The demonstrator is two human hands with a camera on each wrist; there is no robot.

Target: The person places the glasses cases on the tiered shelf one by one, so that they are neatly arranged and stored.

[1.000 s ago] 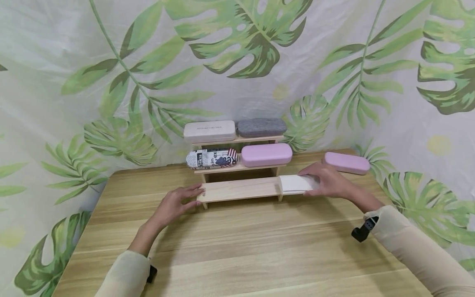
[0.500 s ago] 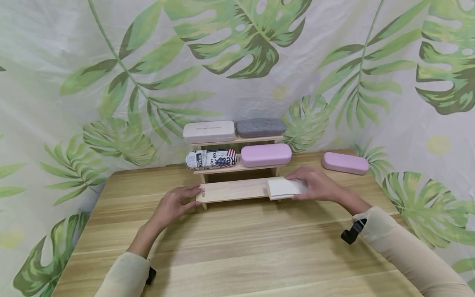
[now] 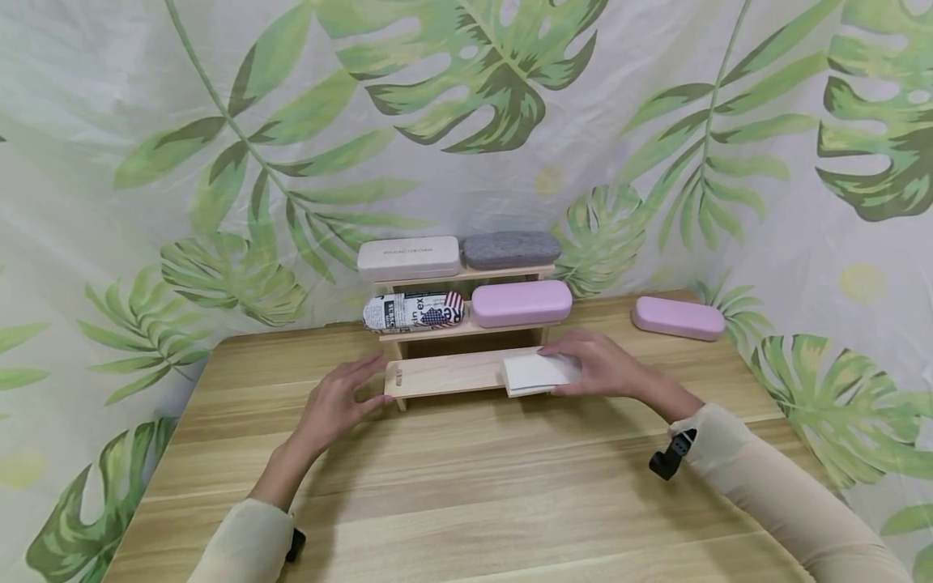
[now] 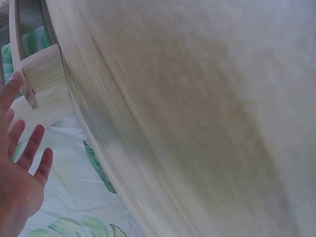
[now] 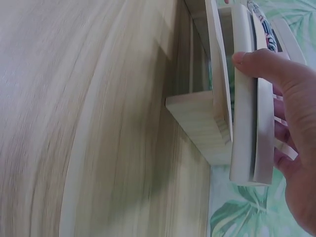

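Observation:
My right hand (image 3: 601,364) holds a white glasses case (image 3: 539,372) with a flap, thumb on the near side and fingers on the far side. The case is over the right part of the bottom step of a tiered wooden rack (image 3: 445,374); I cannot tell if it touches the board. In the right wrist view, the case (image 5: 244,123) lies along the board's face, very close to it. At the rack's left end is my left hand (image 3: 331,409), fingers extended and spread. A fingertip of the left hand (image 4: 22,182) touches the step's edge in the left wrist view.
On the rack's top step sit an off-white case (image 3: 408,257) and a grey fabric case (image 3: 512,250). The middle step bears a newsprint-patterned case (image 3: 413,312) and a pink case (image 3: 521,304). Another pink case (image 3: 678,317) lies on the wooden table (image 3: 466,486) at right.
My right hand has carried the white glasses case leftward from the step's right end to over its right part. My left hand's upper fingers have drawn slightly back from the rack.

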